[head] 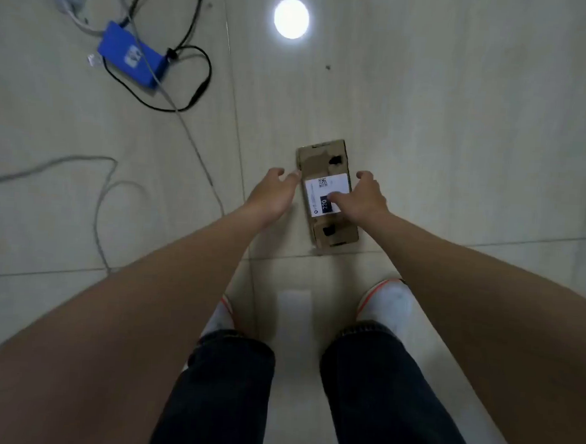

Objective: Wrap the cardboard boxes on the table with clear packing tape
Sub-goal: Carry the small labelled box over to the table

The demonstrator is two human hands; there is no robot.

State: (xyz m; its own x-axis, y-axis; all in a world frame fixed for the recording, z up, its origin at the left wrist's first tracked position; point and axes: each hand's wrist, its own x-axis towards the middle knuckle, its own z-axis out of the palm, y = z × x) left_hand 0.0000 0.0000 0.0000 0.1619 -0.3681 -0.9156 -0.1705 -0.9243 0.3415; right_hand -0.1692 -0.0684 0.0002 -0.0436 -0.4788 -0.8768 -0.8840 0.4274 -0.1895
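A small flat cardboard box (322, 162) lies on the tiled floor ahead of my feet, with a white label bearing a QR code on its top. My right hand (363, 200) is over the box's right side, thumb resting on the label and fingers curled around the right edge. My left hand (272, 193) hovers at the box's left edge with fingers spread and loosely bent; whether the fingertips touch the cardboard cannot be told. No tape is in view.
A blue box-shaped device (132, 56) with black and grey cables (197, 89) lies on the floor at the upper left. A grey cable (99, 217) loops at the left. A ceiling light's reflection (291, 18) glares on the tiles. My white shoes (387, 305) stand just behind the box.
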